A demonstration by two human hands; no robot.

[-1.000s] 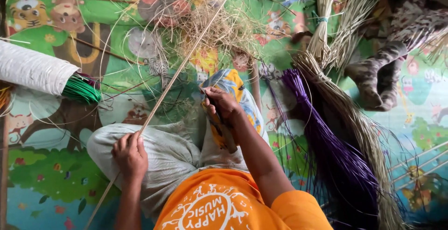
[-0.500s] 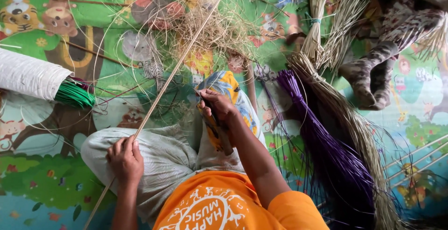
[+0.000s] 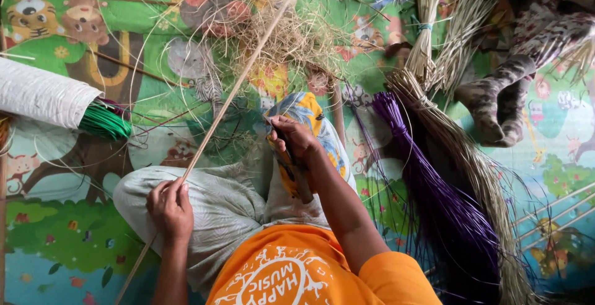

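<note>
I see the left hand [image 3: 168, 209] gripping a long cane [image 3: 238, 85] and the right hand [image 3: 296, 139] clenching a knife [image 3: 296, 178].

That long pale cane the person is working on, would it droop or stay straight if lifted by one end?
The long cane probably stays fairly stiff: it runs straight from the left hand across the mat. It looks thin, so likely light. Being round, it may roll if pushed sideways.

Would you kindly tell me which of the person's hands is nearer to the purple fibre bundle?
Right. The right hand, gripping a tool, sits just left of the purple fibre bundle; the left hand, holding the long cane, is farther off.
</note>
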